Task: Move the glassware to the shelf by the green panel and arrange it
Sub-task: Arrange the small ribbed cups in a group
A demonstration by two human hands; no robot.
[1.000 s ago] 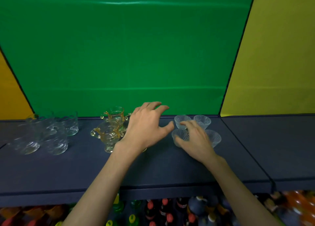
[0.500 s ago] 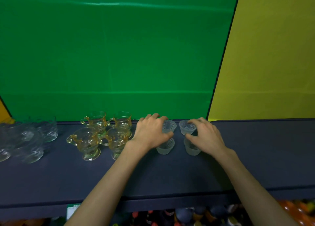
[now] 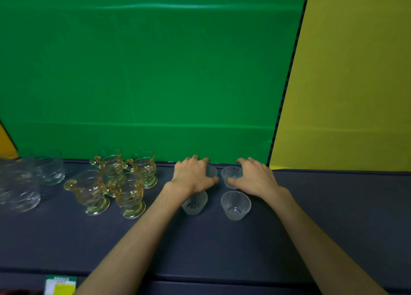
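Left hand (image 3: 193, 174) hides most of back-left ribbed cup (image 3: 211, 171); clear bowls (image 3: 19, 189) blurred, cut by left edge.

Left hand (image 3: 193, 175) grips ribbed cup (image 3: 211, 171) at shelf (image 3: 222, 250) back; right hand (image 3: 255, 176) grips its neighbour (image 3: 231, 174). Two more ribbed cups (image 3: 235, 204) at 6 o'clock of them. Amber mugs (image 3: 124, 179) at 9 o'clock, clear bowls (image 3: 20, 188) beyond. Green panel (image 3: 144, 72) behind.

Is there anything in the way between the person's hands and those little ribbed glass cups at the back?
Nothing visible. The left hand already grips the back-left ribbed cup and the right hand the back-right ribbed cup, both by the green panel. The two front ribbed cups sit nearer, under the wrists, not between.
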